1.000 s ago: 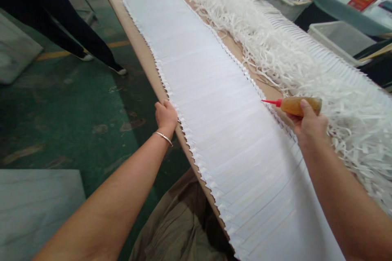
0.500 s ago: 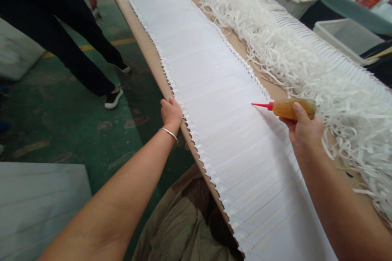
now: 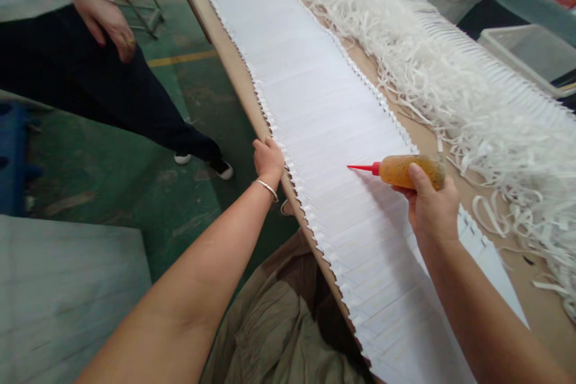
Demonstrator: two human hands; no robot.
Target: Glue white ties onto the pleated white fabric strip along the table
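A long band of overlapped white paper sheets (image 3: 315, 102) runs along the brown table (image 3: 229, 66). My right hand (image 3: 429, 204) is closed round a glue bottle (image 3: 407, 171) filled with amber glue, its red nozzle (image 3: 362, 167) pointing left just above the sheets. My left hand (image 3: 267, 159), with a silver bangle on the wrist, is curled over the table's left edge beside the sheets' zigzag margin.
A heap of white paper strips (image 3: 450, 84) lies along the right of the table. Another person in dark trousers (image 3: 90, 90) stands on the green floor at the left, a hand (image 3: 108, 27) hanging down. Grey bins (image 3: 526, 54) sit at the far right. Olive cloth (image 3: 279, 324) hangs below the table edge.
My right hand has carried the bottle leftward across the sheets. My left hand has slid farther along the table edge. The other person has stepped closer.
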